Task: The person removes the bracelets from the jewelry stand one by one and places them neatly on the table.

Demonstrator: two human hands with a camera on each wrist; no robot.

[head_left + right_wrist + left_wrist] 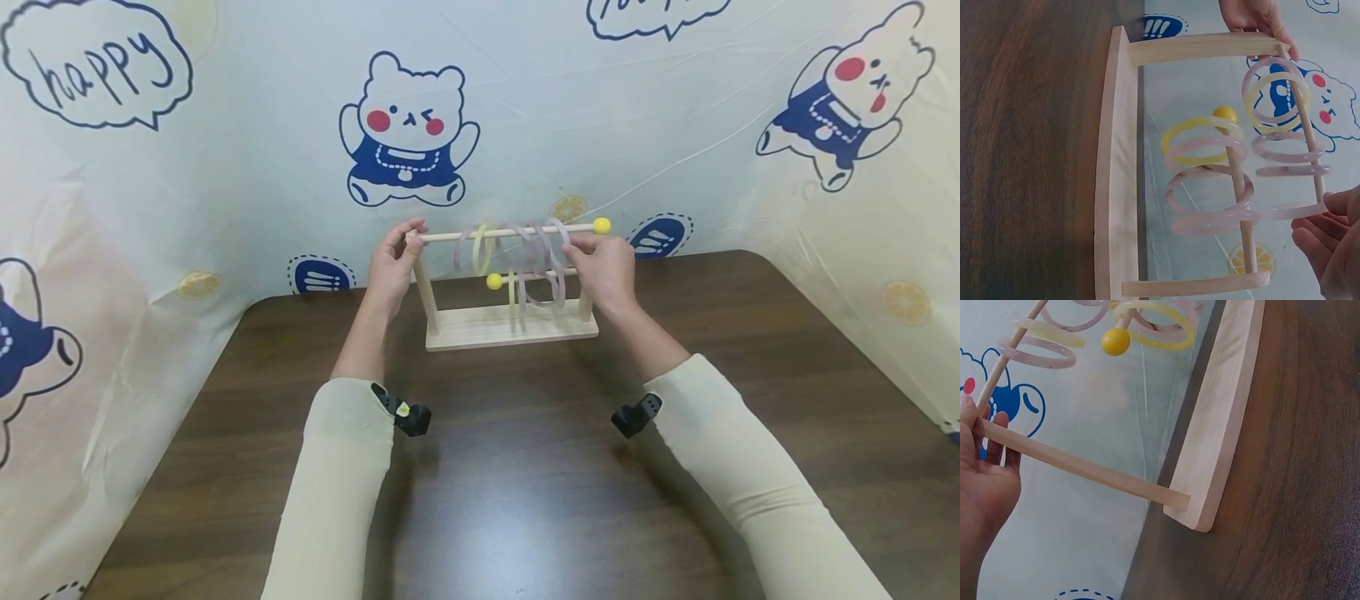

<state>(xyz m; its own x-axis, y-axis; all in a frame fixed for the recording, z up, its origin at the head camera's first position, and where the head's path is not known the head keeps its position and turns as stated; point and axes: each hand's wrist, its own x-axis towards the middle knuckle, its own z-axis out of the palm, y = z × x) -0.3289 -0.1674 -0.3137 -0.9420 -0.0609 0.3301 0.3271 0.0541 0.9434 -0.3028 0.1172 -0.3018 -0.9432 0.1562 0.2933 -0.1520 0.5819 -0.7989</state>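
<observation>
A wooden bangle stand (pixel 517 327) stands near the table's far edge, with two rods, one above the other. My left hand (pixel 392 271) grips the top of its left post (pixel 1079 464), thumb at the joint with the upper rod (pixel 1300 106). Several pale purple bangles and a yellow bangle (pixel 480 250) hang on that rod, which ends in a yellow ball (pixel 602 226). With thumb and fingers, my right hand (pixel 609 271) pinches the rightmost pale bangle (pixel 1291 212) on it. The lower rod (pixel 1237 175) carries more bangles and its own yellow ball (pixel 494 282).
The brown wooden table (pixel 495 467) extends in front of the stand. Behind it rises a pale curtain (pixel 262 167) with printed bears. Small black cameras (pixel 636 415) are strapped at both wrists.
</observation>
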